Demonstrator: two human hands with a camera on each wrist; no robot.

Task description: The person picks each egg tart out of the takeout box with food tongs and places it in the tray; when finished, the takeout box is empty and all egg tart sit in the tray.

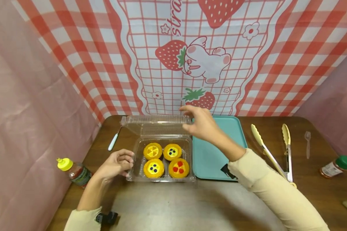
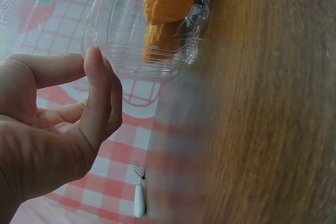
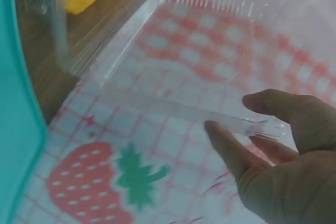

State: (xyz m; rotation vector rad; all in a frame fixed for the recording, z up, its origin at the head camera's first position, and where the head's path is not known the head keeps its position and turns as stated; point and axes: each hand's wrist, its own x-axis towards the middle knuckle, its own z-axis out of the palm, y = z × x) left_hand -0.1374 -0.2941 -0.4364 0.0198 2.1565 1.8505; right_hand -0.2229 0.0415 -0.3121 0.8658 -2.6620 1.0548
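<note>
A clear plastic clamshell container point(image 1: 165, 179) sits on the table with its lid point(image 1: 156, 120) raised at the back. Inside lie several small tarts: one with orange wedges point(image 1: 153, 151), two with blueberries point(image 1: 154, 168) and one with red fruit point(image 1: 178, 168). My left hand point(image 1: 118, 163) pinches the container's left rim between thumb and fingers; in the left wrist view the fingertips point(image 2: 95, 59) meet at that rim. My right hand point(image 1: 200, 123) grips the lid at its right corner, thumb and fingers on either side of the edge point(image 3: 257, 127) in the right wrist view.
A teal tray point(image 1: 217, 154) stands right beside the container, under my right forearm. Farther right are tongs point(image 1: 273, 157), a clear plastic fork point(image 1: 307, 144) and a green-capped jar point(image 1: 332, 168). At left are a white-handled fork point(image 1: 113, 141) and a yellow-capped squeeze bottle point(image 1: 78, 173). A checked cloth hangs behind.
</note>
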